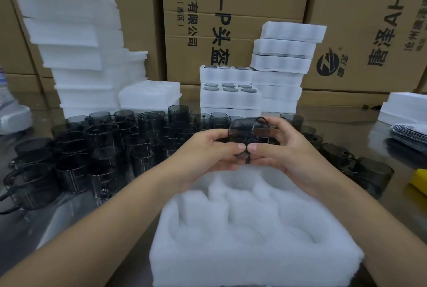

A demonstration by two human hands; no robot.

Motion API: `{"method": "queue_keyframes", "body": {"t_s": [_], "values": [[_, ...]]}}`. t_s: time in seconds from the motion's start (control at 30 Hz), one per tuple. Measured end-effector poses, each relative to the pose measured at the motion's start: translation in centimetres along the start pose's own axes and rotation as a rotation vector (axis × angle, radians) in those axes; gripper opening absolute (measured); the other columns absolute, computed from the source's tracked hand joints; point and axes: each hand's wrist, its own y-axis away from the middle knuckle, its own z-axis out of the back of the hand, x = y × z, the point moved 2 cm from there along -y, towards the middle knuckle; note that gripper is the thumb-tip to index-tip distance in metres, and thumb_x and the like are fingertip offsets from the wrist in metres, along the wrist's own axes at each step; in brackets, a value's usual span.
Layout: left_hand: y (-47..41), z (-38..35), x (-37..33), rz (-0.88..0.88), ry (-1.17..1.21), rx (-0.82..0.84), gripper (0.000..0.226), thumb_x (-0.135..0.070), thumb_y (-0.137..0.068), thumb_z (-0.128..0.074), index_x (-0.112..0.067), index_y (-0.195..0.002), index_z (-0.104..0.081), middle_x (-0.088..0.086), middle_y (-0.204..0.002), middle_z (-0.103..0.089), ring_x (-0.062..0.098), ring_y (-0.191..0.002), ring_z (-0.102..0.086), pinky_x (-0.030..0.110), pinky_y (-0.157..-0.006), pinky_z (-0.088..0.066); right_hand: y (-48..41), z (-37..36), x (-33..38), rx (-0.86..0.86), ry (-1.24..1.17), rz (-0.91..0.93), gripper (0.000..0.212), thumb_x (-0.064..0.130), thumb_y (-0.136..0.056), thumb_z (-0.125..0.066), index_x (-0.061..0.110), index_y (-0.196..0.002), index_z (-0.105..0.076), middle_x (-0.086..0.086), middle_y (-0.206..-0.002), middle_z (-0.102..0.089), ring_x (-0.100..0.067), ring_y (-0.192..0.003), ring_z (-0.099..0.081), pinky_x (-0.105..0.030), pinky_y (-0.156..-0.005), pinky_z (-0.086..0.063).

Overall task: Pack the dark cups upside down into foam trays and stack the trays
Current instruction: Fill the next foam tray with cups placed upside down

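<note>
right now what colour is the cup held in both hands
The cup is translucent smoky dark grey; head view shows it.

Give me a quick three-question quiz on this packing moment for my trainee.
1. True or false: the foam tray nearest the person already holds cups.
2. Who holds the dark cup above that tray? A) neither hand B) one hand C) both hands
3. Short answer: what stands behind the filled tray stacks?

Key:
1. False. Its pockets show only white foam.
2. C. The left hand and right hand both grip it.
3. Cardboard boxes.
</note>
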Motion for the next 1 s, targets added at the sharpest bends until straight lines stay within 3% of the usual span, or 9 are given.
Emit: {"method": "queue_keyframes", "body": {"t_s": [0.13,0.23,0.4,0.5,0.67,0.8,0.9,1.0], "values": [[-0.3,0.4,0.3,0.071,0.131,0.036,0.027,-0.001,-0.088,-0.061,-0.011,-0.112,-0.066,0.006,-0.094,-0.073,0.008,-0.081,-0.070,0.016,-0.069,-0.054,-0.2,0.0,-0.2,-0.009,0.031,-0.023,0.072,0.020,-0.051,-0.081,0.018,-0.119,-0.056,-0.007,-0.110,-0.065,-0.019,-0.068,-0.067,-0.029,-0.063,-0.056],[-0.5,0.7,0.6,0.102,0.182,0.035,0.028,-0.001,-0.091,-0.057,-0.010,-0.116,-0.065,0.005,-0.097,-0.073,0.008,-0.083,-0.070,0.013,-0.066,-0.053,-0.3,0.1,-0.3,-0.010,0.027,-0.024,0.062,0.010,-0.062,-0.080,0.017,-0.118,-0.055,-0.007,-0.111,-0.065,-0.018,-0.063,-0.065,-0.030,-0.063,-0.056],[-0.8,1.0,0.8,0.127,0.225,0.000,0.026,0.001,-0.094,-0.049,-0.009,-0.109,-0.068,0.008,-0.088,-0.073,0.008,-0.070,-0.070,0.014,-0.059,-0.053,-0.4,0.3,-0.5,0.011,0.044,-0.013,0.058,-0.003,-0.072,-0.075,0.017,-0.122,-0.052,-0.004,-0.117,-0.064,-0.022,-0.069,-0.068,-0.031,-0.066,-0.058],[-1.0,1.1,0.8,0.149,0.271,-0.011,0.029,0.003,-0.094,-0.045,-0.007,-0.107,-0.068,0.009,-0.084,-0.073,0.007,-0.064,-0.068,0.014,-0.057,-0.053,-0.4,0.2,-0.4,0.031,0.067,0.034,0.059,-0.006,-0.072,-0.074,0.026,-0.118,-0.056,0.001,-0.116,-0.066,-0.023,-0.078,-0.071,-0.029,-0.066,-0.057],[-1.1,1.2,0.8,0.195,0.339,-0.004,0.033,0.006,-0.094,-0.038,-0.006,-0.103,-0.067,0.014,-0.083,-0.071,0.006,-0.054,-0.060,0.011,-0.050,-0.049,-0.3,0.0,0.0,0.050,0.168,0.107,0.064,0.000,-0.071,-0.078,0.045,-0.112,-0.060,0.009,-0.115,-0.063,-0.013,-0.071,-0.067,-0.024,-0.064,-0.054],[-1.1,1.2,0.7,0.199,0.358,-0.006,0.033,0.005,-0.094,-0.034,-0.003,-0.096,-0.066,0.012,-0.075,-0.071,0.006,-0.050,-0.056,0.012,-0.047,-0.048,0.0,-0.5,0.9,0.100,0.295,0.159,0.071,0.005,-0.070,-0.080,0.053,-0.116,-0.056,0.010,-0.117,-0.059,-0.015,-0.068,-0.059,-0.024,-0.066,-0.051],[-1.1,1.9,0.2,0.206,0.333,0.034,0.028,0.004,-0.095,-0.037,0.001,-0.098,-0.065,0.013,-0.079,-0.071,0.005,-0.051,-0.058,0.012,-0.046,-0.049,-0.6,-0.8,2.8,0.107,0.479,0.186,0.065,0.014,-0.072,-0.081,0.052,-0.117,-0.055,0.010,-0.103,-0.062,-0.009,-0.063,-0.059,-0.021,-0.060,-0.048],[-0.7,3.2,-0.9,0.191,0.249,0.062,0.024,0.000,-0.091,-0.048,-0.002,-0.094,-0.072,0.013,-0.083,-0.074,0.004,-0.053,-0.063,0.012,-0.046,-0.050,-1.5,-1.6,5.2,0.171,0.666,0.211,0.058,0.026,-0.071,-0.081,0.049,-0.117,-0.054,0.027,-0.103,-0.064,-0.008,-0.071,-0.066,-0.021,-0.066,-0.052]]}}
